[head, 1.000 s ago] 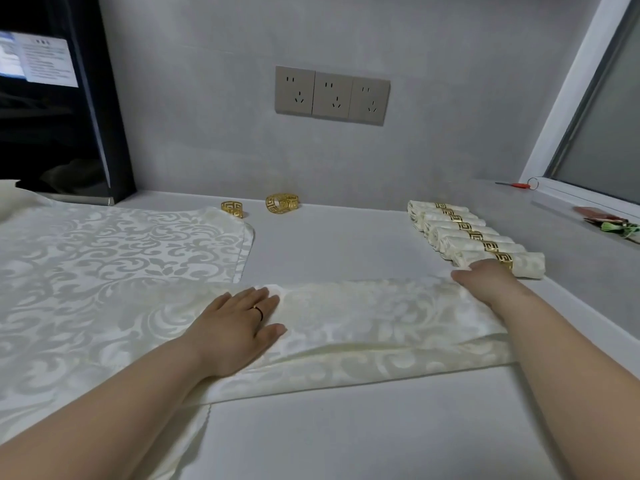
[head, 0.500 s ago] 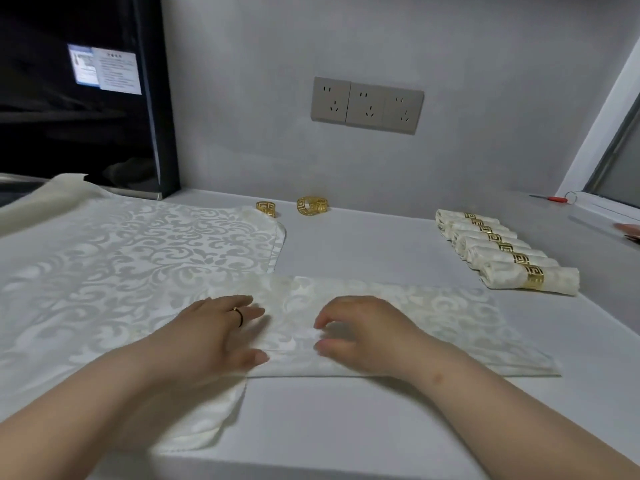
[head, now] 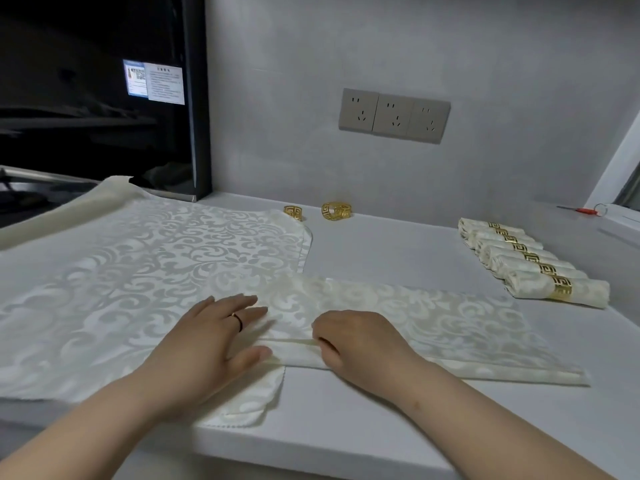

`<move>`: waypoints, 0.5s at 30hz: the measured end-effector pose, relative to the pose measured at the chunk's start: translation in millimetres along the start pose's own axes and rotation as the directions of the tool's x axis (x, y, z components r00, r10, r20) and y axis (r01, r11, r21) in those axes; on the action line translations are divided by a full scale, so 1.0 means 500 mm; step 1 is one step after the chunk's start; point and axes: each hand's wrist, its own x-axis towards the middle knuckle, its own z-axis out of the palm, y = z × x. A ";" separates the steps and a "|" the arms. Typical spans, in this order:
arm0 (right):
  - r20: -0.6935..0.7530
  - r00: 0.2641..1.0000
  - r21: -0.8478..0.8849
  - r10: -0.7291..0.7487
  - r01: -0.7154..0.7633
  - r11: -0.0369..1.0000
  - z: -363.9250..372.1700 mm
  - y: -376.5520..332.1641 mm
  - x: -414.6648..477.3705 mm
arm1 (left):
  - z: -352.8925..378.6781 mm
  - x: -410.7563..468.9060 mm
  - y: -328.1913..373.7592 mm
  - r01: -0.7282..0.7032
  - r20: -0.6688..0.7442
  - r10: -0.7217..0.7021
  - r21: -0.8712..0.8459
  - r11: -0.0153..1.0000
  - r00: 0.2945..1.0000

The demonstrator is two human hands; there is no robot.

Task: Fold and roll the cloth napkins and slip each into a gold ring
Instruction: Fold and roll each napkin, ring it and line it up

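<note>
Grey tabletop (head: 398, 258), front edge: hands on a folded cream damask napkin (head: 450, 327).
Left hand (head: 211, 341) presses flat, fingers straight; right hand (head: 360, 344) pinches the near fold with curled fingers.

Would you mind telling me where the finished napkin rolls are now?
In the head view, the finished napkin rolls lie in a row on the right side of the counter, just beyond the right end of the folded napkin.

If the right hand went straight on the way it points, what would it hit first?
Probably the left hand, lying flat just ahead of the right hand on the folded napkin, a short stretch of cloth between.
</note>
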 end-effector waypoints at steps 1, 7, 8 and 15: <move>-0.063 0.998 0.012 -0.001 0.002 1.000 0.004 0.005 -0.007 | -0.007 0.002 0.003 0.007 0.004 -0.007 -0.004 1.000 1.000; 0.058 0.998 0.136 -0.003 -0.005 0.991 0.030 0.010 -0.033 | -0.012 0.087 0.029 -0.017 0.092 0.011 0.071 0.997 0.996; 0.107 0.994 0.183 0.006 -0.026 0.983 0.029 0.009 -0.031 | -0.009 0.106 0.036 -0.003 0.134 -0.010 0.100 0.995 0.991; 0.183 0.966 0.395 0.185 -0.244 0.886 -0.010 0.003 -0.010 | 0.038 0.183 0.027 0.019 0.263 -0.064 0.170 0.985 0.963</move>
